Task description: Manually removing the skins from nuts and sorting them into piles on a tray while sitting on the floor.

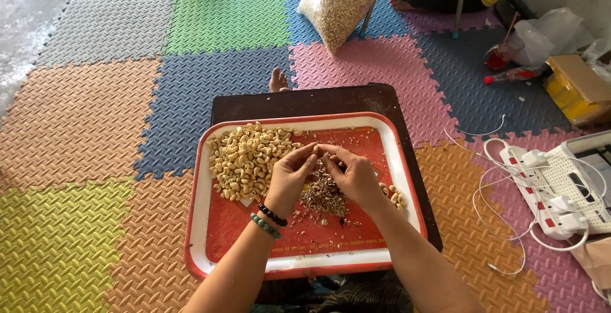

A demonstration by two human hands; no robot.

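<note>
A red tray with a white rim [197, 179] rests on a small dark table [305, 99]. A heap of pale cashew nuts [245, 157] fills the tray's left part. A pile of brown skin scraps [323, 195] lies in the middle. A few peeled nuts [396, 195] sit at the right. My left hand [289, 176] and my right hand [356, 173] meet fingertip to fingertip over the scrap pile, pinching one small cashew nut [317, 149] between them. Two bead bracelets circle my left wrist.
Coloured foam floor mats surround the table. A clear bag of nuts [337, 4] leans at the back. A power strip with white cables [541, 189] lies to the right. A yellow box [576, 87], a red drink cup [503, 52] and a toe [278, 80] behind the table.
</note>
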